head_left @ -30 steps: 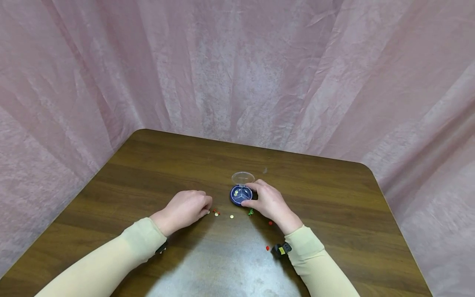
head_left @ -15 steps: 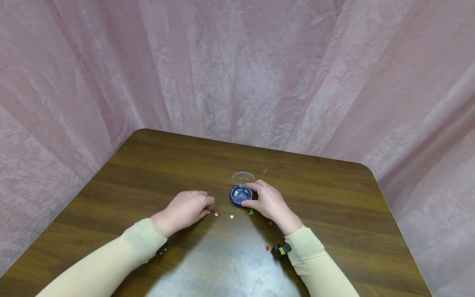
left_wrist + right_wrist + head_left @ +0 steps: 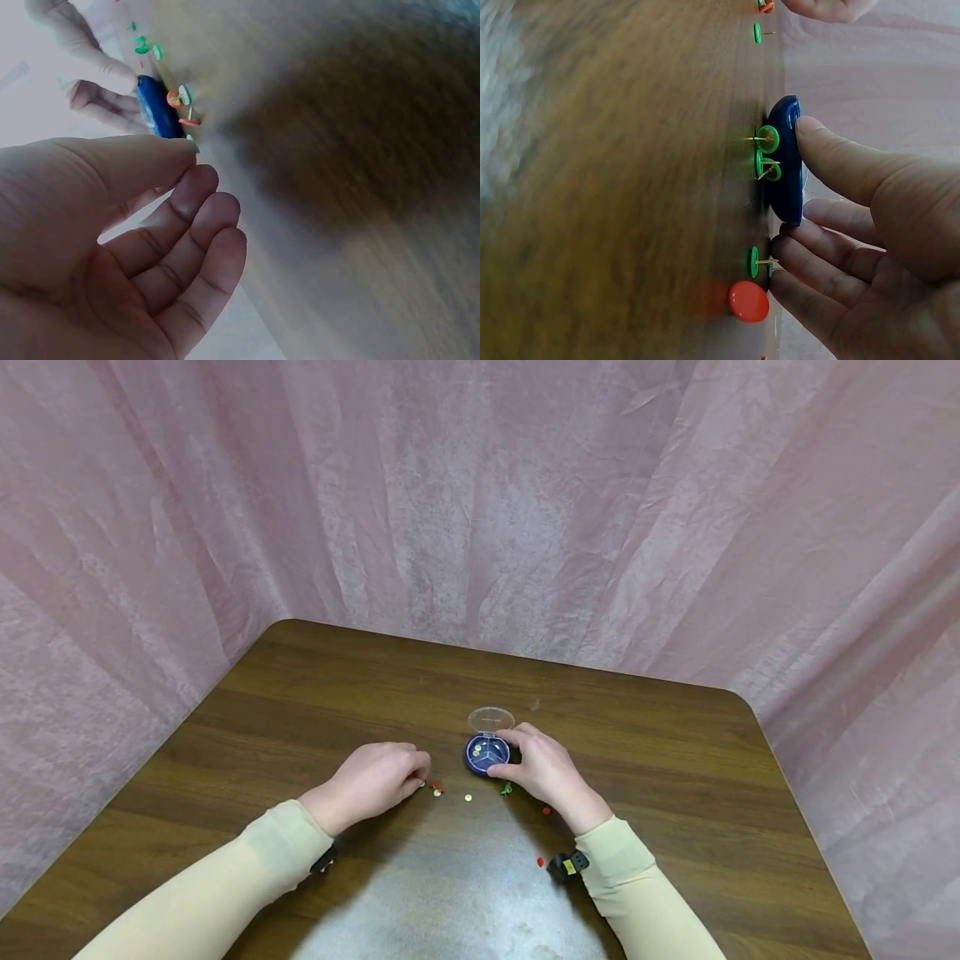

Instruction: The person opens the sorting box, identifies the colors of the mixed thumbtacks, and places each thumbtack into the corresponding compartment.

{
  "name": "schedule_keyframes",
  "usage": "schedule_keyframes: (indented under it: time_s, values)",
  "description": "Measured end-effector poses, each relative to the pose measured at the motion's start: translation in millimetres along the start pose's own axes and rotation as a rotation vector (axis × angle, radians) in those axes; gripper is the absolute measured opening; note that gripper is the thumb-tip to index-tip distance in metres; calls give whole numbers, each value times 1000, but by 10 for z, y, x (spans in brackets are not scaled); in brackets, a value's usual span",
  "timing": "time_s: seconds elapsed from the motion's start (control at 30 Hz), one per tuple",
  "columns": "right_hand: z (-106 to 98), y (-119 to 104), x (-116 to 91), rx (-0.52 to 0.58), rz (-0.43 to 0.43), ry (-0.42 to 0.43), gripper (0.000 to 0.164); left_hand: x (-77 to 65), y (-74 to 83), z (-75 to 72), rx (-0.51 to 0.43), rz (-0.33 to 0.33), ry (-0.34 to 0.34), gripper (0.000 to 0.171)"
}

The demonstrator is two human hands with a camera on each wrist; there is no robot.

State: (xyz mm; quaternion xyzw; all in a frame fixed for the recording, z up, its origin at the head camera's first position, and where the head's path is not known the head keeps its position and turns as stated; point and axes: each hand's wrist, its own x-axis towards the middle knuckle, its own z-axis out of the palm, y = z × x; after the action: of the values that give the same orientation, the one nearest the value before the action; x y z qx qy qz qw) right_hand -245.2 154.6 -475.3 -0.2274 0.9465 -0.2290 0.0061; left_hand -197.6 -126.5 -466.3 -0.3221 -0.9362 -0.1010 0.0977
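Note:
A round blue case [image 3: 477, 769] with a clear divided insert lies on the table, its clear lid [image 3: 491, 720] raised at the back. Pale thumbtacks [image 3: 477, 748] sit in its left compartment. My right hand [image 3: 549, 768] grips the case's right side, thumb at the near edge and fingers at the far edge. Left of the case, my left hand [image 3: 382, 781] pinches a pale thumbtack [image 3: 422, 784] between thumb and index finger, low over the table; the fingers largely hide it. Beside those fingertips lie red thumbtacks [image 3: 441, 791] and a pale one [image 3: 437, 793].
Another pale thumbtack [image 3: 468, 797] lies in front of the case. Green thumbtacks [image 3: 767, 139] cluster at its near side. Red thumbtacks [image 3: 546, 811] lie by my right wrist. A pink curtain [image 3: 480, 527] hangs behind the wooden table [image 3: 360, 677].
My left hand has shifted very slightly away from the table's near side, with the thumbtack at its fingertips. The right hand and the case have stayed put.

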Motion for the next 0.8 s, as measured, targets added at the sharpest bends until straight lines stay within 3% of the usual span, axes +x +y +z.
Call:
schedule_keyframes:
  time_s: [0.23,0.43,0.63,0.8]
  values:
    - [2,7,0,-2,-3,5,63,20,-29,-50,-82,-66,-11,15]
    - [4,6,-2,-4,-5,9,62,56,-46,-83,-244,-165,-41,14]
    - [11,7,7,-4,-5,5,63,83,-63,-124,-550,-255,-56,8]
    - [9,6,7,-2,-7,11,62,102,-70,-128,-979,-376,-98,14]
